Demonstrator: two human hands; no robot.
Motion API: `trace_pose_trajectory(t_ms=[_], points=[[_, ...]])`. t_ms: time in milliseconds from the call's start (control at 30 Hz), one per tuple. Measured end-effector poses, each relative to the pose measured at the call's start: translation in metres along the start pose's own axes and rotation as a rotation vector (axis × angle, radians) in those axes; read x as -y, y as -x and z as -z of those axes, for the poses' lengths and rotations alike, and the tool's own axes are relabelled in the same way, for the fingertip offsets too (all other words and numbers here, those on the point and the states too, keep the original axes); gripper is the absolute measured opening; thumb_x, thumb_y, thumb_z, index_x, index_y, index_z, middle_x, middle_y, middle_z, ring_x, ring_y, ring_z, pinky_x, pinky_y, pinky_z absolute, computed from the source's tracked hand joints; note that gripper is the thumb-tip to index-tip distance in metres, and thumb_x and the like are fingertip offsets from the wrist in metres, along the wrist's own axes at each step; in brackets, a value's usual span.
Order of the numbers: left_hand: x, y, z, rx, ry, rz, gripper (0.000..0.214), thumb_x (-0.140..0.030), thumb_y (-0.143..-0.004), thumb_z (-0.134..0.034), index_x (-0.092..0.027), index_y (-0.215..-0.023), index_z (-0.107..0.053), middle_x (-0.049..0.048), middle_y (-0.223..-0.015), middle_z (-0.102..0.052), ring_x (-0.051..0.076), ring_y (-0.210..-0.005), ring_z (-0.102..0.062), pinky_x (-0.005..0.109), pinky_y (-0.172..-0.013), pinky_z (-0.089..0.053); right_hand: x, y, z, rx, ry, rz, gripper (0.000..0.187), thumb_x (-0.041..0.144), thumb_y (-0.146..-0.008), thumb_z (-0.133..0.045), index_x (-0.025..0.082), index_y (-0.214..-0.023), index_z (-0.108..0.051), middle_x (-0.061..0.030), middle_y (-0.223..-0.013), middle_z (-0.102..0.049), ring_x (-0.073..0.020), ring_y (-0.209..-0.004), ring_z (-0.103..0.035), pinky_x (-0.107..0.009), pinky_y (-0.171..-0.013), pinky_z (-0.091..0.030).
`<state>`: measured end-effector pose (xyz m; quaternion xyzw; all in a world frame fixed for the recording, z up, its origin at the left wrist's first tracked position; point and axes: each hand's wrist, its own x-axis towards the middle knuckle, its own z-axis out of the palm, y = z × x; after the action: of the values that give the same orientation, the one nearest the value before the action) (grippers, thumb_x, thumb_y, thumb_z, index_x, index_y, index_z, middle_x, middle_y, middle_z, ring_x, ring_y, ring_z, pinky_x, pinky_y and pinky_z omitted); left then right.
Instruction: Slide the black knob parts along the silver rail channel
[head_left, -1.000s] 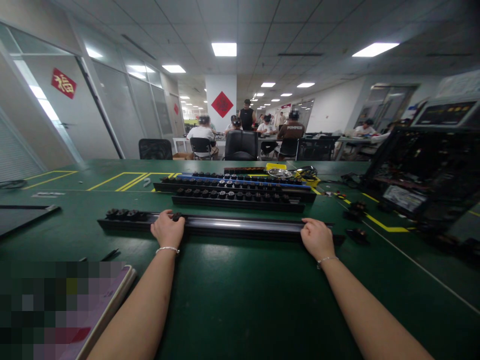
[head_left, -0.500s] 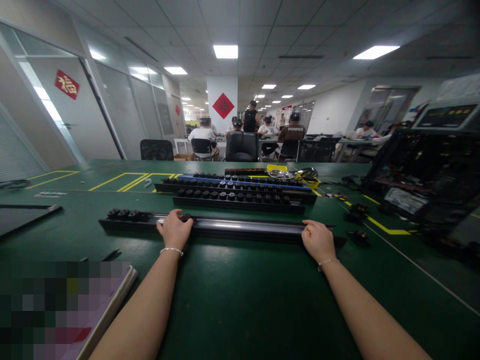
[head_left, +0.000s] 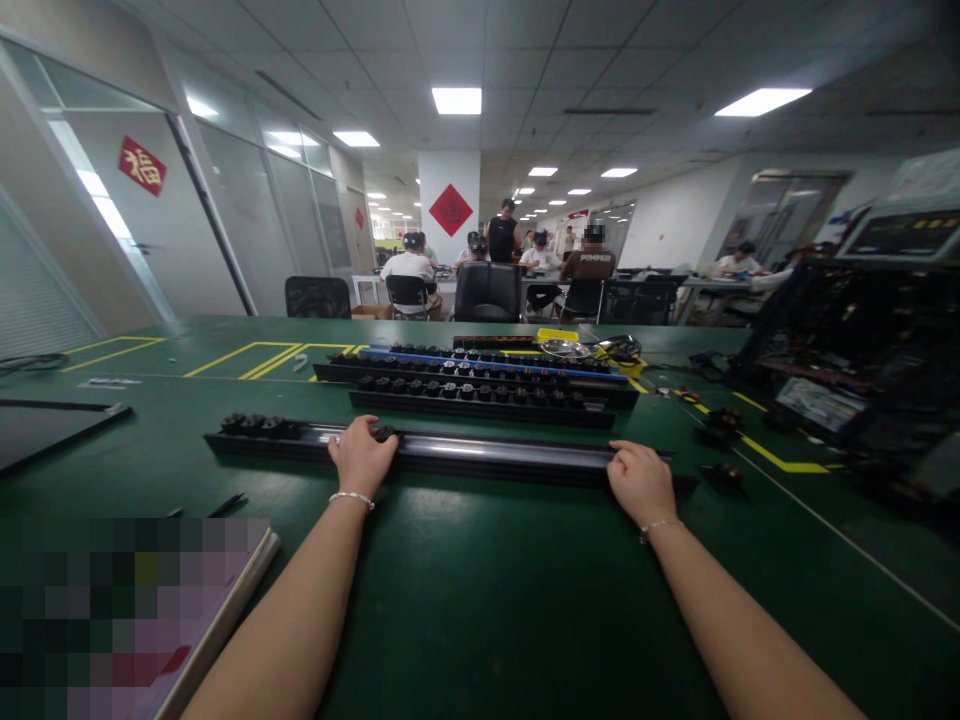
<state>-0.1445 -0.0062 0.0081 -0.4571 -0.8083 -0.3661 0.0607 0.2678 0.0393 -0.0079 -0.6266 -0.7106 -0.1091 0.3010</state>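
A long black rail [head_left: 499,455] with a shiny metal inner face lies crosswise on the green table [head_left: 480,600], directly in front of the person. The left hand [head_left: 363,456] is on the left half of the rail, its thumb and fingers closed around a round black module [head_left: 385,434] that sits in the channel; part of the module is hidden by the hand. The right hand [head_left: 640,478] grasps the rail near its right end, fingers curled over the edge. A thin bracelet circles each wrist. At the rail's left end sits a short row of black modules [head_left: 255,426], well apart from the one in the left hand.

Beyond the rail, and roughly parallel to it, lies a filled rail [head_left: 480,408] carrying a row of similar round modules, with a blue strip [head_left: 600,374] among the rails just behind it. Farther back stand a shiny metal dish [head_left: 565,349] and a yellow tray [head_left: 557,335]. To the right, near the yellow tape [head_left: 780,459], are dark loose pieces [head_left: 721,477], perhaps more modules, though the view is too blurred to be sure. A notebook [head_left: 232,610] lies left of the left forearm. Across the room, several people sit at other tables and one stands.
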Motion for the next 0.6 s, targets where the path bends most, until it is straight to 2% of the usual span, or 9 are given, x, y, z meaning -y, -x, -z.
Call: trace_pose_trajectory(t_ms=[233,467,600], points=[[-0.002,0.001,-0.001,0.016,-0.001,0.011,0.041,-0.037,-0.069,-0.057,-0.020,-0.106,-0.053,0.0076,-0.099,-0.066,0.027,-0.104,-0.057,0.049,-0.104,-0.021,0.000,-0.001,0.001,0.005,-0.003,-0.009,0.026,0.020,-0.075,-0.038,0.019,-0.058,-0.058,-0.0059,-0.106,-0.066,-0.0230,-0.099,-0.054,-0.037,-0.079,-0.039],[-0.021,0.011,-0.002,0.087,-0.007,-0.104,0.041,-0.039,-0.071,-0.059,-0.021,-0.107,-0.052,0.0059,-0.094,-0.068,0.025,-0.103,-0.057,0.049,-0.107,-0.016,-0.001,-0.001,0.000,-0.001,-0.013,-0.001,0.027,0.019,-0.075,-0.038,0.019,-0.057,-0.059,-0.0063,-0.104,-0.066,-0.0231,-0.097,-0.054,-0.038,-0.079,-0.039],[-0.025,0.014,-0.003,0.119,-0.017,-0.130,0.042,-0.040,-0.072,-0.059,-0.021,-0.108,-0.052,0.0051,-0.094,-0.068,0.025,-0.102,-0.058,0.049,-0.108,-0.016,-0.001,0.000,0.000,-0.010,-0.004,0.010,0.028,0.020,-0.075,-0.038,0.020,-0.055,-0.057,-0.0056,-0.103,-0.066,-0.0222,-0.096,-0.055,-0.037,-0.079,-0.039]])
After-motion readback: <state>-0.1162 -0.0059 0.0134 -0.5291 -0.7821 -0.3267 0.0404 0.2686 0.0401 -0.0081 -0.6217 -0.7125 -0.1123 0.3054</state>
